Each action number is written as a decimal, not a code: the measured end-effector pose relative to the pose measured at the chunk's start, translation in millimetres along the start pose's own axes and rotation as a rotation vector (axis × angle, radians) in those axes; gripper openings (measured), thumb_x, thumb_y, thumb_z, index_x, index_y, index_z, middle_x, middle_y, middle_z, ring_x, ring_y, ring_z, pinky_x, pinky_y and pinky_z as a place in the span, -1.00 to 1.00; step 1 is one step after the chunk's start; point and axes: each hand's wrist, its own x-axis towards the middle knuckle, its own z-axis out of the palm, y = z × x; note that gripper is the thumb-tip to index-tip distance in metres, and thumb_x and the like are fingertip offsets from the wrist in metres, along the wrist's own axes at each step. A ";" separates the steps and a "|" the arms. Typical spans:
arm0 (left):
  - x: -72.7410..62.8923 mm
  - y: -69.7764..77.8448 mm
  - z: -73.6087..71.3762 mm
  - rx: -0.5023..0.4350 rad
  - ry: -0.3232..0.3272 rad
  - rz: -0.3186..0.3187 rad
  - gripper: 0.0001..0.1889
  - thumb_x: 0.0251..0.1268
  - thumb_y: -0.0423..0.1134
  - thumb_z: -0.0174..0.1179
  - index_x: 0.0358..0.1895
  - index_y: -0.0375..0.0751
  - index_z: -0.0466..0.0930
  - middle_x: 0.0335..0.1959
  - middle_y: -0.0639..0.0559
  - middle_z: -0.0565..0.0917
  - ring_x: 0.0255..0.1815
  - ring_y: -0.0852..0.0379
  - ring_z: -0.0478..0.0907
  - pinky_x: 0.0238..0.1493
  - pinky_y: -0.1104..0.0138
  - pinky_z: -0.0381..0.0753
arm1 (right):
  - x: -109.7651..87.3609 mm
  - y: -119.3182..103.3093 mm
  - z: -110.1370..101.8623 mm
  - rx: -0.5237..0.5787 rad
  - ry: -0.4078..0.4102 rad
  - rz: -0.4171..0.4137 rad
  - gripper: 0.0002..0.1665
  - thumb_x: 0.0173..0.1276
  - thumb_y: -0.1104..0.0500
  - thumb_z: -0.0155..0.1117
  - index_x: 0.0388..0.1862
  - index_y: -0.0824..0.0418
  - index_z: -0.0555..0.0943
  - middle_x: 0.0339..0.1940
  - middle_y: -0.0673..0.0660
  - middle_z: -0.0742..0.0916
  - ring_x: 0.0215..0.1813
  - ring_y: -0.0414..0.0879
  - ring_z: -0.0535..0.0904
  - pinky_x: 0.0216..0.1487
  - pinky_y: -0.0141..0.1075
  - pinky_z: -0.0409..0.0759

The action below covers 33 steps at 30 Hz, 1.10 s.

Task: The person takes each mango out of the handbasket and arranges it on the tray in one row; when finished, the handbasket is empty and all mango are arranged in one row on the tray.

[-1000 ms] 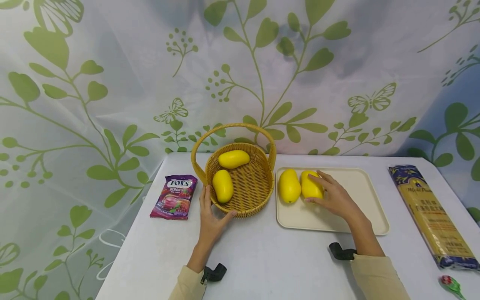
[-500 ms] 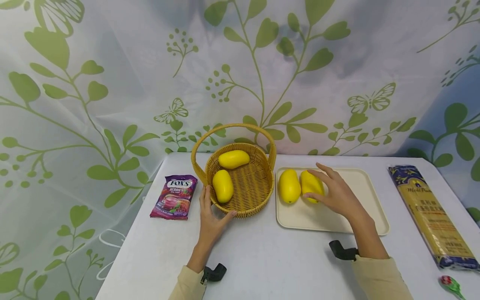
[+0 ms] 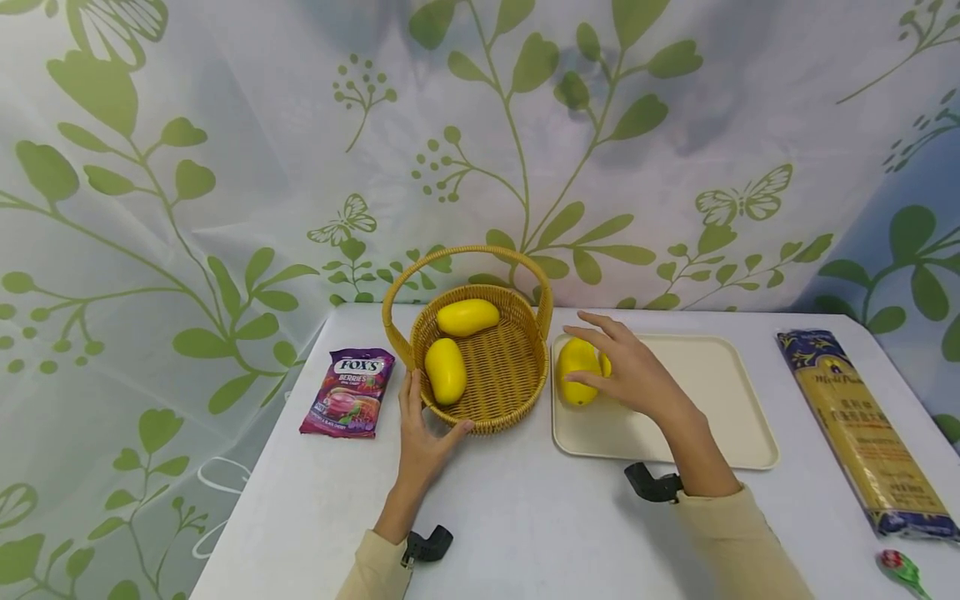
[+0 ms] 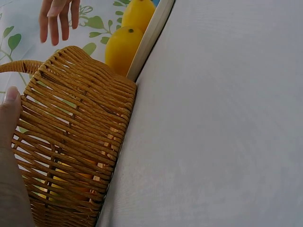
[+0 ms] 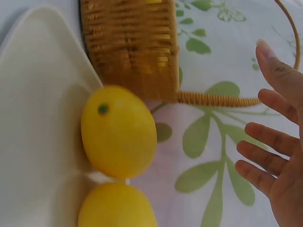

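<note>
My left hand (image 3: 422,446) rests against the front-left of a round wicker basket (image 3: 504,371), fingers extended along its side and thumb at its front rim. Two yellow mangoes lie inside, one at the back (image 3: 468,317) and one at the left (image 3: 446,372). To the right, a cream tray (image 3: 712,392) carries two more. My right hand (image 3: 637,375) hovers over them with fingers spread, holding nothing. In the head view it partly covers the left tray mango (image 3: 576,367) and mostly hides the other. The right wrist view shows a gap between this hand and the nearer mango (image 5: 118,132).
A purple Fox's candy bag (image 3: 348,394) lies left of the basket. Right of the tray is a long pasta packet (image 3: 862,433), with a lollipop (image 3: 902,570) near it. The basket's tall handle (image 3: 468,250) arches above it. A leaf-patterned sheet hangs behind.
My right hand has come off the right tray mango and moved left, over toward the left one. The left hand and the basket have stayed in place.
</note>
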 end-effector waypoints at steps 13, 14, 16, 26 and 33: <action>0.2 -1.7 -1.2 0.009 -0.003 0.015 0.22 -0.08 0.00 0.55 0.56 -0.30 -0.09 0.60 -0.14 -0.08 0.57 -0.17 -0.01 0.40 -0.18 0.24 | 42.8 -37.6 70.0 0.079 -0.145 -0.060 -0.17 0.21 -0.17 0.42 0.44 -0.06 0.39 0.48 0.22 0.37 0.43 0.25 0.34 0.27 0.19 0.46; 0.4 -1.5 -1.2 0.009 -0.005 0.015 0.22 -0.07 0.03 0.54 0.56 -0.31 -0.09 0.59 -0.14 -0.08 0.57 -0.17 -0.01 0.41 -0.17 0.24 | 45.9 -39.4 76.2 0.079 -0.152 -0.066 -0.17 0.21 -0.18 0.42 0.44 -0.07 0.39 0.47 0.24 0.37 0.41 0.25 0.37 0.25 0.19 0.48; 0.7 -1.2 -1.2 0.011 -0.007 0.014 0.21 -0.05 0.09 0.51 0.56 -0.30 -0.09 0.60 -0.14 -0.08 0.57 -0.17 0.00 0.41 -0.16 0.24 | 52.1 -42.8 87.2 0.088 -0.163 -0.075 -0.17 0.21 -0.18 0.42 0.44 -0.06 0.39 0.48 0.24 0.36 0.40 0.25 0.39 0.22 0.18 0.51; 0.5 -1.3 -1.3 0.015 -0.009 0.012 0.20 -0.04 0.02 0.53 0.56 -0.30 -0.09 0.60 -0.14 -0.09 0.57 -0.17 0.00 0.38 -0.16 0.29 | 85.5 -55.9 120.4 0.131 -0.271 -0.072 -0.16 0.23 -0.18 0.40 0.45 0.00 0.38 0.52 0.28 0.29 0.47 0.22 0.29 0.34 0.14 0.42; 0.8 -0.5 -0.7 0.007 -0.018 -0.015 0.19 -0.03 0.01 0.52 0.58 -0.24 -0.11 0.60 -0.10 -0.11 0.58 -0.12 -0.01 0.40 -0.10 0.31 | 97.9 -56.3 140.8 0.130 -0.361 -0.057 -0.14 0.25 -0.16 0.38 0.50 -0.07 0.31 0.58 0.33 0.11 0.51 0.27 0.20 0.35 0.17 0.39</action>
